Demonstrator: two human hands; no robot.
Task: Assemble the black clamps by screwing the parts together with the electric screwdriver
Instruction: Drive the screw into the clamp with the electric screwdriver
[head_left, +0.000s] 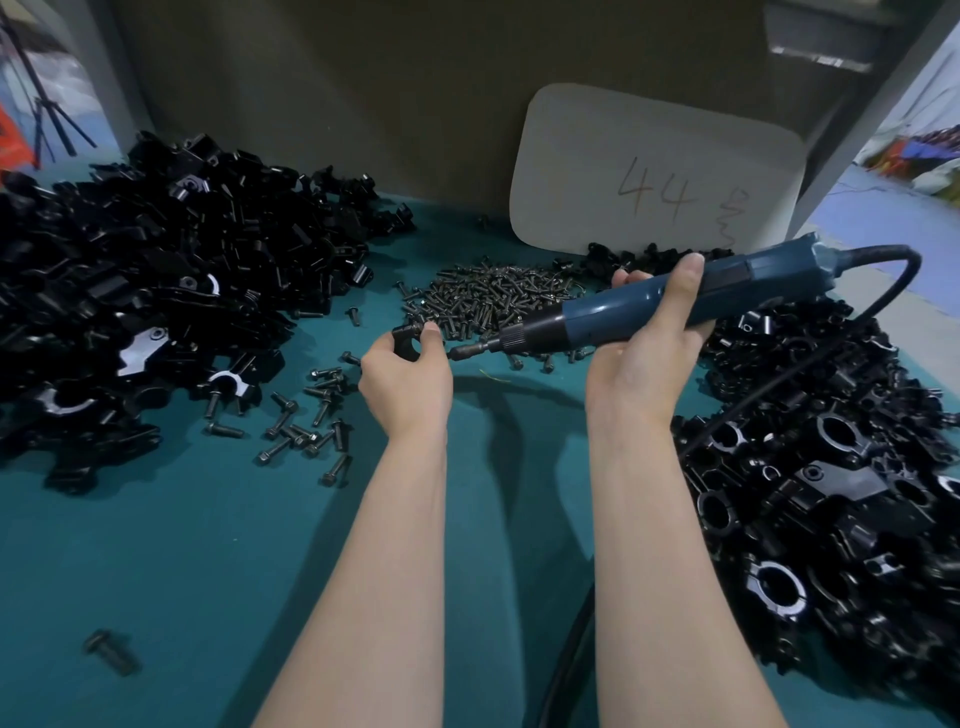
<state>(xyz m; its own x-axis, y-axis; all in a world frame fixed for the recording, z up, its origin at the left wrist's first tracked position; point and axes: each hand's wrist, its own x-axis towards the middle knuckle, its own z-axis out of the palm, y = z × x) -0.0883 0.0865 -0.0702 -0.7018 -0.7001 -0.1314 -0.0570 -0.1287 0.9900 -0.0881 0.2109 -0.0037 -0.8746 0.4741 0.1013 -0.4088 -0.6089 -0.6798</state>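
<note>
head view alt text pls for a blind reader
A person's left hand pinches a small black clamp part while the right hand grips a blue electric screwdriver, its bit pointing toward the part. On the green table lie a heap of screws and piles of black parts at left and right.

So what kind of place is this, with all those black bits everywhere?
Probably a factory assembly bench: heaps of black clamp parts, a pile of screws on the teal table, and a corded electric screwdriver held in the right hand.
</note>
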